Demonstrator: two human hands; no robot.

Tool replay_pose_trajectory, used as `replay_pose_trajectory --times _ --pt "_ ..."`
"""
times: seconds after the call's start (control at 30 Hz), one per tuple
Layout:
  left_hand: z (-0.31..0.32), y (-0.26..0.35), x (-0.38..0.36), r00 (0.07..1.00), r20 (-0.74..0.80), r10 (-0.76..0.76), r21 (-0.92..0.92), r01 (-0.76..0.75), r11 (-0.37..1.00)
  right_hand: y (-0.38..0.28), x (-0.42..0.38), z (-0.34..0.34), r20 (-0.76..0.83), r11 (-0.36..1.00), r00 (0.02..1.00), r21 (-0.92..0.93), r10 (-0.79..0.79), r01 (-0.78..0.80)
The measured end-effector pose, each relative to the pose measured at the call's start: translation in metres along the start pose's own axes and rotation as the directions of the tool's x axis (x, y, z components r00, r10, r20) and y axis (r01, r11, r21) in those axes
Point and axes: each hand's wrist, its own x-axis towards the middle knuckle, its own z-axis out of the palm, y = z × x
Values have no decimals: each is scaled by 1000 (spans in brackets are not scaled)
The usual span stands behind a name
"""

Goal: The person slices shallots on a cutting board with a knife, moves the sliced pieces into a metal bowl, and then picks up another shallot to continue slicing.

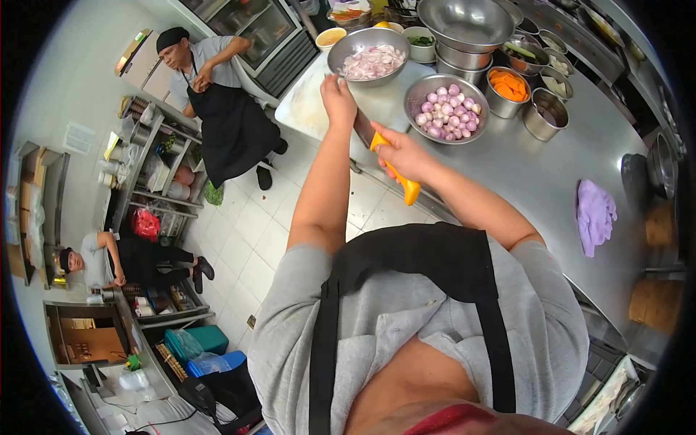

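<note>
My right hand (403,154) grips a knife (392,162) by its yellow handle. The blade points up and left, toward my left hand (338,100). That hand is closed above the white cutting board (304,109), right beside the rim of a metal bowl; what its fingers hold, if anything, is hidden. Sliced shallots (373,62) lie in this metal bowl (350,49) at the board's far side. To the right of the knife, a second metal bowl (414,94) contains whole peeled shallots (451,112).
Carrot slices (508,84) fill a metal container, with another metal pot (544,116) beside it. Stacked bowls (467,25) stand at the back. A purple cloth (596,214) lies on the steel table (522,188). Two people in aprons (230,130) stand at the left, near shelves.
</note>
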Motion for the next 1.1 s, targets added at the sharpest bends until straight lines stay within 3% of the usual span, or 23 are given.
replay_pose_trajectory --times 0.1,0.17,0.27,0.3,0.33,0.4,0.47,0.53,0.6,0.63,0.67,0.7,0.73,0.77,0.8,0.87,0.9,0.93,0.97,1.0,1.03,1.07,1.1 --pt "29 26 47 992 -91 88 -52 -93 994 -30 -19 -19 -56 998 997 -23 -60 58" --pt "49 41 74 995 -52 83 -61 -86 994 -44 -35 -35 -91 997 994 -24 -69 67" --pt "84 14 109 978 180 -101 -43 110 993 -47 -71 -58 -132 997 989 -42 -70 65" --pt "84 10 114 925 365 -104 274 0 962 -46 -85 -65 -148 996 987 -74 -62 52" --pt "79 17 116 921 372 -114 282 5 959 -44 -98 -71 -162 994 985 -103 -54 37" --pt "73 35 124 927 367 -80 518 -132 845 -38 -123 -83 -197 994 980 -108 -35 13" --pt "70 49 135 984 175 42 232 -83 969 -30 -140 -91 -252 993 967 -117 -20 -10" --pt "61 75 133 998 16 67 130 -68 989 -25 -156 -100 -306 984 951 -175 -44 -11" --pt "71 58 137 998 63 15 271 -32 962 -17 -161 -112 -335 984 941 -179 -41 -21" --pt "74 55 132 956 249 -157 426 38 904 -12 -162 -115 -337 982 941 -186 -35 -30" --pt "77 51 122 954 254 -159 425 37 904 -9 -164 -116 -339 983 940 -183 -30 -35" --pt "71 68 108 882 443 -164 649 -189 737 -8 -163 -120 -380 974 925 -215 -23 -64" --pt "66 76 99 768 595 -236 756 -435 490 -7 -162 -122 -416 966 909 -241 -12 -98" --pt "88 33 117 734 665 -139 582 -391 713 -6 -161 -125 -416 968 909 -234 -11 -95" --pt "89 36 119 730 669 -139 581 -398 710 -5 -161 -129 -410 972 912 -225 -29 -69" --pt "90 38 112 834 544 91 225 -250 942 -3 -165 -132 -400 976 916 -211 -33 -57" --pt "100 37 103 847 481 227 297 -401 866 -6 -165 -132 -396 975 917 -216 -40 -51" --pt "95 61 88 849 480 223 301 -398 867 -8 -165 -133 -390 974 920 -223 -49 -43" --pt "76 107 68 828 500 254 406 -483 776 -7 -166 -135 -385 974 922 -224 -51 -39" --pt "69 134 55 803 526 279 502 -558 661 -4 -165 -136 -379 975 924 -219 -57 -30" --pt "74 137 49 687 718 115 413 -553 724 -2 -165 -137 -374 977 926 -214 -61 -22" --pt "80 139 43 504 863 -36 333 -514 790 -2 -165 -138 -370 977 927 -211 -60 -21" --pt "80 144 28 285 950 -125 281 -615 737 -1 -166 -138 -373 978 927 -204 -42 -38"
